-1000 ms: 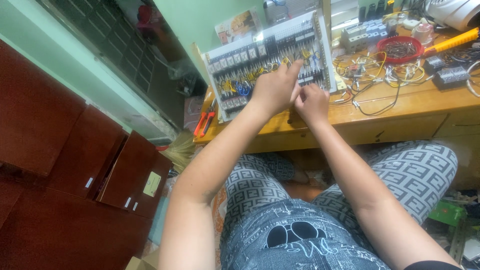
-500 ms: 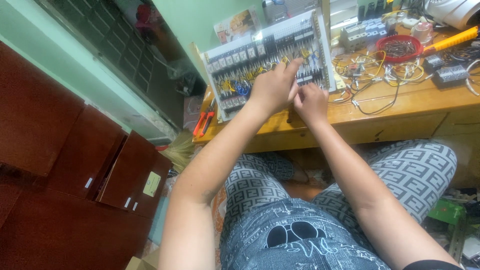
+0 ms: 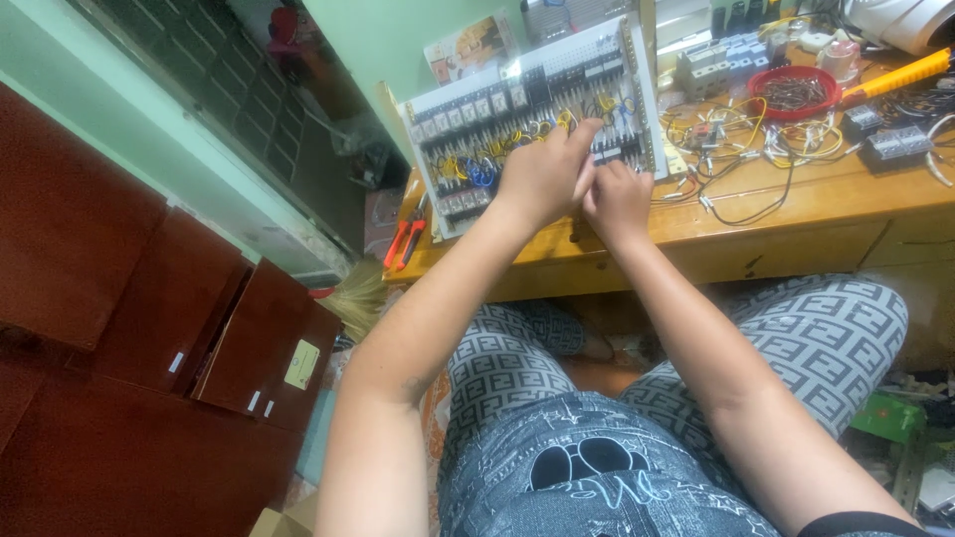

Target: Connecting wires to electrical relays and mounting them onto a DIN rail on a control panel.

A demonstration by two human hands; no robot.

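Note:
A white electrical panel (image 3: 477,119) with rows of grey breakers and blue and yellow wires leans upright on a wooden workbench (image 3: 796,204). My left hand (image 3: 542,174) reaches onto the panel's lower middle, fingers pinched at the wiring. My right hand (image 3: 617,199) is pressed against it just to the right, fingers curled at the panel's lower edge. What the fingertips grip is hidden by the hands themselves.
Red-handled pliers (image 3: 403,239) lie at the bench's left end. Loose wires (image 3: 736,149), a red bowl (image 3: 794,91) of small parts, a yellow-handled tool (image 3: 895,75) and terminal blocks (image 3: 900,144) crowd the bench's right side. Dark red cabinets (image 3: 149,328) stand at left.
Both hands stay at the same spot on the panel; only the left hand's fingers have shifted slightly.

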